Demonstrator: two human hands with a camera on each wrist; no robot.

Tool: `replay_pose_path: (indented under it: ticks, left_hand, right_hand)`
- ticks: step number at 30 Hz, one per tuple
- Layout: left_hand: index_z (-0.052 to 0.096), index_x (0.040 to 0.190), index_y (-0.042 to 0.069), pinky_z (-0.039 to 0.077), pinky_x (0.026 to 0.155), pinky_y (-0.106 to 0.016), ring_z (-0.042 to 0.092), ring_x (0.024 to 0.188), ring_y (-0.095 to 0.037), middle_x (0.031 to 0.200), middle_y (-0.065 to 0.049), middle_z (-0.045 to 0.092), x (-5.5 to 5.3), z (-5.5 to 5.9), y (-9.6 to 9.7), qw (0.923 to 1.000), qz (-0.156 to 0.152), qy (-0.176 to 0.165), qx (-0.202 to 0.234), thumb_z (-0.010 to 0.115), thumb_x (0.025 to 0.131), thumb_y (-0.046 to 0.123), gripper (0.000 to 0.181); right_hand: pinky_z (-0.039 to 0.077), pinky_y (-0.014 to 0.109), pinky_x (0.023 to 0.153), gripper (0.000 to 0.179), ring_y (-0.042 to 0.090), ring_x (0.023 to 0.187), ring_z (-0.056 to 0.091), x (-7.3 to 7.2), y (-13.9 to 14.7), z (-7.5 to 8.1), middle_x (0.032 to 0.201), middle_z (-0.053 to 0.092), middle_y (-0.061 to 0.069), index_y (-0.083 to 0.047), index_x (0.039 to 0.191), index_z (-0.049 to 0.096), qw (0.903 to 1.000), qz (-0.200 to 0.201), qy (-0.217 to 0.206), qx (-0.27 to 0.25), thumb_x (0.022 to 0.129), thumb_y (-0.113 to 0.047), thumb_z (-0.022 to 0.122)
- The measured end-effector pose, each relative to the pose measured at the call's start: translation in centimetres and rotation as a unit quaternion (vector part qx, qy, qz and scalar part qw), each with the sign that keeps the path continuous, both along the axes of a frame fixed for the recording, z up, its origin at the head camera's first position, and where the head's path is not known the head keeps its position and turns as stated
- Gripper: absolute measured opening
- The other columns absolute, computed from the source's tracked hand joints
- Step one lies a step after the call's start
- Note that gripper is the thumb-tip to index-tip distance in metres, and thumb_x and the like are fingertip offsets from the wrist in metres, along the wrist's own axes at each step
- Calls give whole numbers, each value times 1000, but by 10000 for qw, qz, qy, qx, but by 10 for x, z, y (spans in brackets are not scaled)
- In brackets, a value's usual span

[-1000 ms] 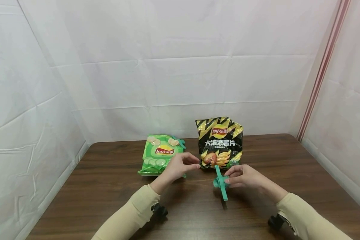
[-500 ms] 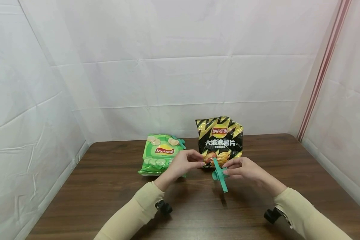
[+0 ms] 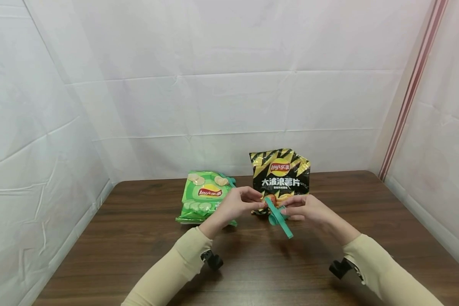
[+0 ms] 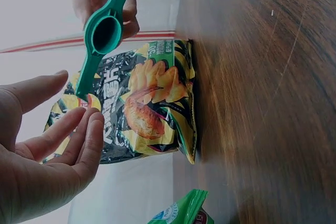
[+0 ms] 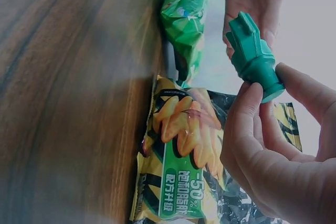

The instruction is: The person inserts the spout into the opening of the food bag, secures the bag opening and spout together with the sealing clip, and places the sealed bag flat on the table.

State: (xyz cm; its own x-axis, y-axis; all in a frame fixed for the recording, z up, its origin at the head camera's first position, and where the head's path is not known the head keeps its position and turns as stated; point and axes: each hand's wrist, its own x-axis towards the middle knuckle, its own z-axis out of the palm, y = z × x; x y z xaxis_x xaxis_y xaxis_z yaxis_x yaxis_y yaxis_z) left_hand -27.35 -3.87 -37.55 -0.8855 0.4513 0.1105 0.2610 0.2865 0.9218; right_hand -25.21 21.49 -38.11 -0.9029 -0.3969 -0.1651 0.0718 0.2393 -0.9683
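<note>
We see the right hand pinching the green clip by its round collar, up off the wooden table, before the black chip bag. From the head view, we find its long axis slanting from upper left to lower right, the round opening facing the left hand's side. The left hand is unclenched near the clip's upper end; we cannot tell whether it touches.

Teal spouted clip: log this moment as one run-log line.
right hand: pinches teal spouted clip; left hand: by clip's end, contact unclear; black Lay's bag: upright behind clip; green Lay's bag: left of black bag
</note>
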Motion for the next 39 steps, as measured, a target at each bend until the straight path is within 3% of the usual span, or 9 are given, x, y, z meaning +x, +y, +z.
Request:
replay_pose_path:
  ticks: [5,11,20,24,27,36,39]
  left_hand:
    - [67,113,10,52,82,-50,64,88,-15,100,-8,69,1,-1,1,9999,-47,-129,-56,73,84,25,34]
    - [66,115,5,55,76,-39,63,85,-14,99,-12,67,1,-1,1,9998,-100,-137,-107,73,84,23,36]
    - [67,110,3,56,73,-34,62,80,-15,90,-8,66,1,0,2,9995,-25,-310,-109,73,84,18,31]
    - [65,108,0,56,72,-35,65,84,-30,84,-7,66,2,2,2,9989,-50,-460,43,72,84,13,28]
    - [63,106,-2,57,73,-37,65,88,-37,82,-8,67,2,2,3,9981,-65,-594,174,72,84,9,26]
    - [60,100,-6,57,73,-38,68,84,-36,88,-25,66,7,3,1,9955,0,-827,454,72,82,4,24]
    - [61,99,-5,57,75,-42,68,83,-35,88,-25,67,9,4,-1,9957,124,-802,439,73,82,6,24]
  right_hand:
    - [48,43,96,55,15,103,64,-3,-3,1,114,65,8,7,124,56,10000,-23,-52,-64,83,-27,74]
    - [47,44,97,54,16,106,63,-3,-7,5,127,57,17,6,124,57,9998,171,71,-5,84,-27,73]
    - [52,36,90,53,12,96,66,-4,-10,9,106,69,5,7,123,57,9997,202,75,129,84,-26,74]
    - [52,36,90,54,13,95,67,-5,-10,9,103,70,6,7,122,57,9996,172,118,175,83,-26,74]
    - [51,39,92,53,13,94,67,-5,-10,9,102,70,6,6,122,58,9996,124,159,188,83,-25,75]
    - [52,39,90,55,14,94,66,-4,-14,9,108,68,8,4,123,58,9994,-17,294,158,81,-27,76]
    - [53,38,88,53,16,97,64,-4,-13,6,113,66,9,0,122,59,9984,-106,503,232,81,-31,76]
